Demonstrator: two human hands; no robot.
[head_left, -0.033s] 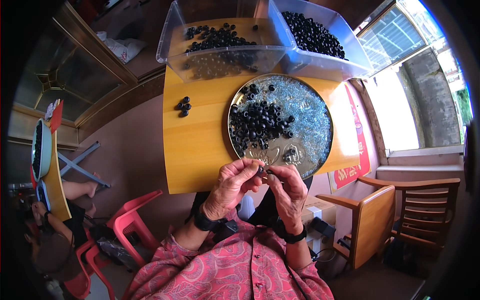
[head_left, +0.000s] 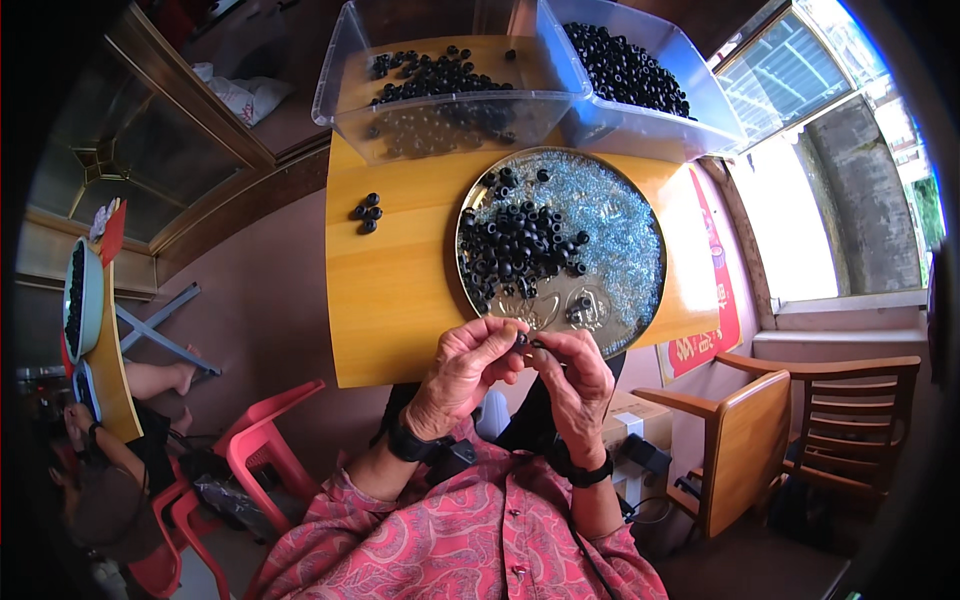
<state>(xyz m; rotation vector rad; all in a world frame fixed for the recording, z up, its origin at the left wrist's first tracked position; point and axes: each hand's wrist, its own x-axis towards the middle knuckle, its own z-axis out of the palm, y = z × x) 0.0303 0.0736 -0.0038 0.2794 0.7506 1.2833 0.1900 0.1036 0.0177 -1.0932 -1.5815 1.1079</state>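
Black ring [head_left: 521, 341] sits pinched between both hands' fingertips, left hand [head_left: 466, 368] and right hand [head_left: 577, 375] each in a narrow grip, above the bench [head_left: 390, 300] edge; a slipped pinch could drop it floorward.

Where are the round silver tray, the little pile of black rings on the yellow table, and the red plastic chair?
round silver tray [head_left: 640, 250], head view, bare right side
little pile of black rings [head_left: 366, 212], head view, middle
red plastic chair [head_left: 262, 440], head view, seat

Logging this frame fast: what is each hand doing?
Left hand: closed, pinching a small black ring.
Right hand: closed, fingertips on the same ring.
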